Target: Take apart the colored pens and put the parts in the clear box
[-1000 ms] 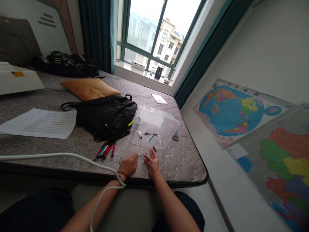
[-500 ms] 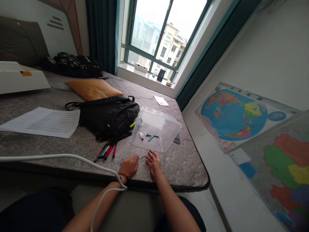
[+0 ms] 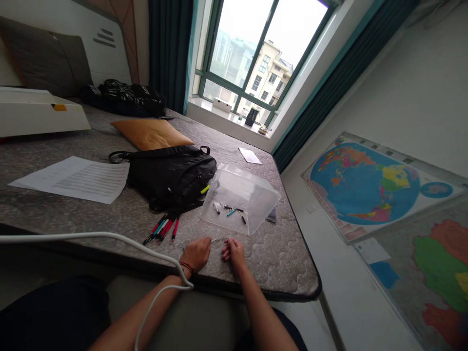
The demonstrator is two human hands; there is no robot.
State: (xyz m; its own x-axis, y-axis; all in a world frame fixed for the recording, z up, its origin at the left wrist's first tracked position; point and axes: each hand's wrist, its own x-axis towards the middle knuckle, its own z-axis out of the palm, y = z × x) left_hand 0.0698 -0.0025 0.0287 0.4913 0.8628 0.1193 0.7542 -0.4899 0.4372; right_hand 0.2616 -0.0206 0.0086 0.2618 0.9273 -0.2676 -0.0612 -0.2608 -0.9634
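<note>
My left hand [image 3: 197,254] rests on the patterned mattress with its fingers curled in; whatever they may hold is hidden. Beside it, my right hand [image 3: 233,251] is turned partly palm-inward, fingers folded, with nothing visible in them. Just beyond both hands stands a clear plastic box [image 3: 252,187]. Inside lie several pens, among them a white one with a black end [image 3: 217,208], a teal one [image 3: 231,212] and a short black one [image 3: 243,218]. Left of the box is a loose bunch of red, black and teal pens [image 3: 163,228], apart from my hands.
A black backpack [image 3: 171,178] lies left of the box, with an orange cushion [image 3: 151,133] behind it and printed sheets [image 3: 78,178] farther left. A white cable [image 3: 109,235] crosses in front, over my left forearm. The mattress [image 3: 288,263] ends at a dark edge near me.
A short black pen now lies in the box's near right part, where it was not before. My right hand's fingers, stretched out toward the box earlier, have folded in. The view has shifted slightly.
</note>
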